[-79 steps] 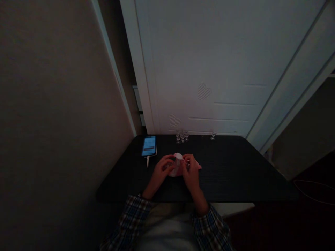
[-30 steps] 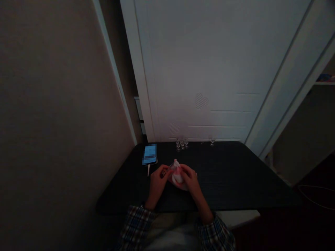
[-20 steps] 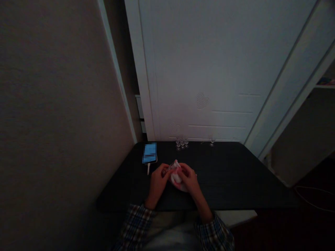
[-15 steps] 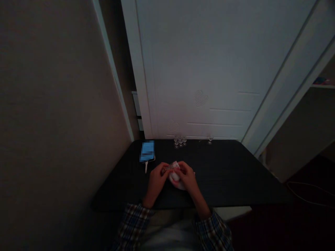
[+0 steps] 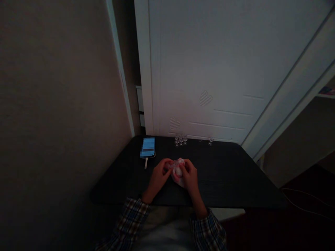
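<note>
A small pink and white plastic bag (image 5: 178, 172) is held between my two hands, just above the near middle of the dark table. My left hand (image 5: 160, 173) has its fingers closed on the bag's upper left edge, where clear film shows. On the right side my right hand (image 5: 190, 172) pinches the bag's upper part, its palm hiding that edge. What lies inside the bag is too dark to make out.
The dark table (image 5: 222, 170) stands against a white panel (image 5: 222, 62). A lit phone (image 5: 148, 147) with a white cable plug (image 5: 146, 162) lies at the back left. Several small clear glass-like cups (image 5: 180, 140) stand at the back, one more (image 5: 210, 141) farther right.
My left hand has pulled slightly apart from the right, and more clear film shows between them. The bag has turned a little. The whole view has tilted slightly.
</note>
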Demonstrator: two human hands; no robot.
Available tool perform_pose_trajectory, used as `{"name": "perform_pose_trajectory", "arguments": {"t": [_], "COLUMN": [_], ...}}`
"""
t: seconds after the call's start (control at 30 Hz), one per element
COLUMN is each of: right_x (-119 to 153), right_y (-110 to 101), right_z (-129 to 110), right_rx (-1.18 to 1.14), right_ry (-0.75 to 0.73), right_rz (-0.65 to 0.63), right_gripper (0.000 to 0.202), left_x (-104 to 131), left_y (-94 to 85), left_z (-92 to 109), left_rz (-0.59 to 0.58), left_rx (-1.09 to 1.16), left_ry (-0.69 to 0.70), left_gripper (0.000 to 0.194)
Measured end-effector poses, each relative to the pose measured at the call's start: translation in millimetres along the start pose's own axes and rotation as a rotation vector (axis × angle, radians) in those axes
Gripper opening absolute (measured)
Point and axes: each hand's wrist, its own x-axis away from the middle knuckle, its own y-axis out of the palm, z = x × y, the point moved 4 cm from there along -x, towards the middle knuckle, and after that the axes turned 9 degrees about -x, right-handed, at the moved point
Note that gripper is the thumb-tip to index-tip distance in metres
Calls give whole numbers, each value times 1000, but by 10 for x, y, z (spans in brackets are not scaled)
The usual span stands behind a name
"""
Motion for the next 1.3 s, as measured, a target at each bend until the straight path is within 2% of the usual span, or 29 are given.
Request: {"name": "perform_pose_trajectory", "arguments": {"t": [0.23,0.4,0.53,1.1,1.3], "right_x": [-26,-32,-15,-8,-14], "right_y": [43,32,20,27,14], "right_z": [49,51,2,6,6], "right_rx": [-193,-402,-471,-391,-261], "right_ry": [26,69,76,59,57], "right_rz": [-28,-11,-1,-15,-21], "right_gripper": [20,17,15,19,21], "left_x": [11,-3,0,-7,-9], "left_y": [-44,41,83,32,0], "left_z": [15,-8,-5,39,56], "left_rz": [-54,-90,-129,-109,-89], "left_rx": [74,57,42,32,55], "left_ry": [-62,-106,-98,-66,-73], "left_gripper": [27,29,27,28,36]}}
